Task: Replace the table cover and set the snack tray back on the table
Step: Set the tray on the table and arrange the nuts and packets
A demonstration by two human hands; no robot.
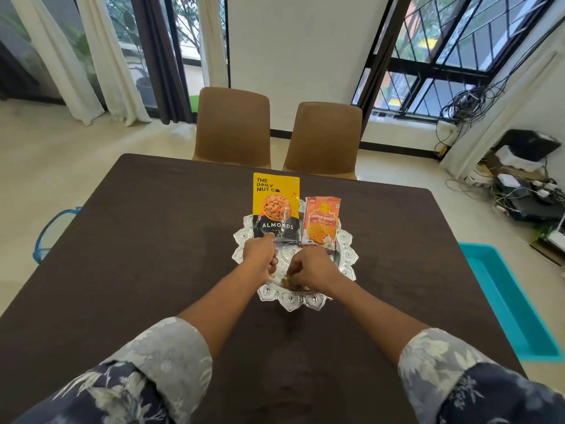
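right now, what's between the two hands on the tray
Head view: between the left hand and right hand shows a narrow strip of the silver tray, with a few pale snack pieces at its near end.

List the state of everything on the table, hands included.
table cover, spread flat over the table.
snack tray, resting on the cover.
almonds pouch, on tray's far left, lying or propped unclear.
bhujia packet, beside it on the far right.
loose nuts, on tray's near side.
left hand, fingers curled, contents hidden.
right hand, fingers curled on the loose nuts.
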